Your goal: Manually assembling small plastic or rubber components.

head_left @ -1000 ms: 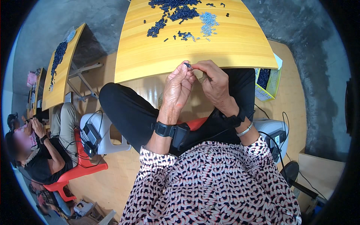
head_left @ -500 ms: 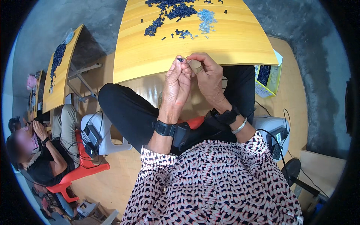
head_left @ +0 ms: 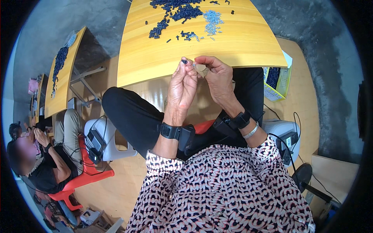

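Above the near edge of the yellow wooden table [head_left: 175, 54], my two hands meet. My left hand [head_left: 182, 87] pinches a small black cylindrical piece [head_left: 184, 61] between thumb and fingertips, one end facing up. Close beside it is my right hand [head_left: 218, 79], fingers curled and drawn together. A beige patch or wrap [head_left: 201, 70] shows at its thumb; whether it is worn or held I cannot tell. At the right fingertips is a tiny pale, shiny bit [head_left: 194, 65], too small to name. Farther up the table lie a heap of black pieces [head_left: 186, 13] and a pile of small clear-bluish pieces [head_left: 212, 21].
To the right, below table height, stands a yellow-rimmed box [head_left: 286, 83] with black pieces inside. White stools [head_left: 103, 136] with cabled black devices flank my legs. At left a person [head_left: 50, 163] sits on a red stool beside another table [head_left: 62, 77] bearing black pieces.
My right hand and wrist have shifted slightly right and turned a little, tilting the beige patch. My left hand keeps its pinch on the black piece, nearly in place.
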